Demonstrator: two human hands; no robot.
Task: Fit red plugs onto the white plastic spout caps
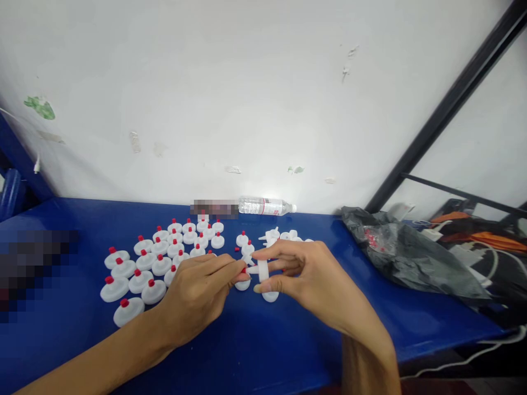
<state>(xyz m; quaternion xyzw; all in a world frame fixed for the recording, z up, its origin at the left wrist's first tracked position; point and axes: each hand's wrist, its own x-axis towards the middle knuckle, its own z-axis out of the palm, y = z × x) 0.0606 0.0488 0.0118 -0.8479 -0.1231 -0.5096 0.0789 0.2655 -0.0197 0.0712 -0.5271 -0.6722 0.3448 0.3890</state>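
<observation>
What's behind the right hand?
White spouted caps show just beyond the right hand on the blue table. The hand covers part of the group, so their full number can't be told.

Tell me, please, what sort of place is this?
Probably a makeshift indoor workspace: many white caps with red tips stand on a blue surface beside a white wall.

Your left forearm slants in from the lower left of the view, your left hand turned back up, fingers drawn together and tips gathered in a tight pinch. Your right arm rises from the bottom edge and bends sharply leftward, your right hand curved in a pincer grip, thumb below, fingers above, their tips near your left fingertips.
</observation>
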